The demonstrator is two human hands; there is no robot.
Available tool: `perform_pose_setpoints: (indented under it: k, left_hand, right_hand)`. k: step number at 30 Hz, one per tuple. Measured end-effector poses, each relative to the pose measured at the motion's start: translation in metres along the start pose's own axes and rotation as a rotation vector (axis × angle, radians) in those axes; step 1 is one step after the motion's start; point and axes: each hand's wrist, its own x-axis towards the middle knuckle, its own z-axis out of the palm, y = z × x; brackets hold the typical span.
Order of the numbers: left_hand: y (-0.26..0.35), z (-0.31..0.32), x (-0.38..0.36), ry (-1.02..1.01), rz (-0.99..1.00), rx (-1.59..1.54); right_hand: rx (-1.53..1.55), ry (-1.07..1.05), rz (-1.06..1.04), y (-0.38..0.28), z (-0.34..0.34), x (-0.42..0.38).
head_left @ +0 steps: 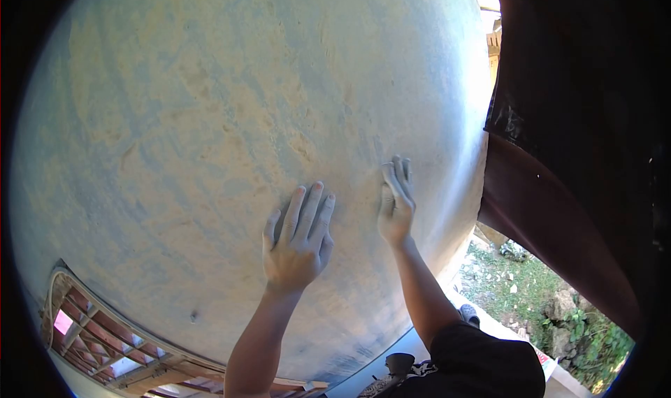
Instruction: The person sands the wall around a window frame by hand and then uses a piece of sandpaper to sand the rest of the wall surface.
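A large curved panel (210,118), pale grey-green with tan blotches, fills most of the head view. My left hand (298,234) lies on its lower middle, fingers spread and pointing up, dusted with pale powder. To its right, my right hand (397,199) touches the same surface, turned more on its side. Its fingers are stretched out and also look powdery. Neither hand holds anything that shows.
An opening with a ribbed frame (105,338) lies at the lower left. A dark sheet (552,216) hangs at the right. Below it are grass (500,276) and rocks (561,307). A shoe (469,315) shows near the right sleeve.
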Motion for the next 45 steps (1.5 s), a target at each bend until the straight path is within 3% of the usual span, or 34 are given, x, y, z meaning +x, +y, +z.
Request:
perform_pose_setpoints:
  k: [5,9,11,13,15,21,23,26,33,36,40,45]
  left_hand:
    - [0.009,0.001,0.003,-0.02,-0.036,0.046]
    - [0.01,0.004,-0.002,-0.037,-0.046,0.048]
    - [0.01,0.005,-0.003,-0.024,-0.045,0.06]
    - [0.01,0.006,-0.001,-0.006,-0.051,0.058]
    - [0.012,0.004,-0.003,-0.013,-0.06,0.056]
    - [0.015,0.001,0.003,-0.002,-0.073,0.027]
    - [0.015,0.001,0.002,0.002,-0.082,0.011]
    - [0.016,0.001,0.004,0.018,-0.082,0.017]
    - [0.018,-0.003,0.004,-0.004,-0.099,0.011]
    - [0.02,0.004,0.005,0.012,-0.121,0.062]
    - [0.03,0.009,0.004,0.031,-0.148,0.103]
    - [0.033,0.012,0.011,-0.009,-0.133,0.157]
  right_hand:
    - [-0.049,0.083,0.176,-0.019,0.006,0.044]
    - [0.01,-0.046,0.102,-0.042,0.004,0.026]
    - [0.015,-0.195,-0.08,-0.022,-0.005,0.001]
    - [-0.026,-0.166,-0.105,0.0,-0.013,0.005]
    - [-0.017,-0.026,0.045,0.022,-0.014,0.019]
    - [0.014,0.062,0.101,-0.029,0.002,0.029]
    - [0.017,-0.07,0.005,-0.033,-0.006,0.002]
    - [0.006,0.005,-0.001,-0.011,0.0,-0.014]
    - [0.09,-0.001,0.004,-0.034,0.007,0.086]
    - [0.078,-0.082,-0.006,-0.02,-0.008,0.047]
    - [0.001,-0.038,-0.017,-0.001,-0.008,0.004]
    - [0.057,-0.046,-0.04,-0.019,0.005,0.077]
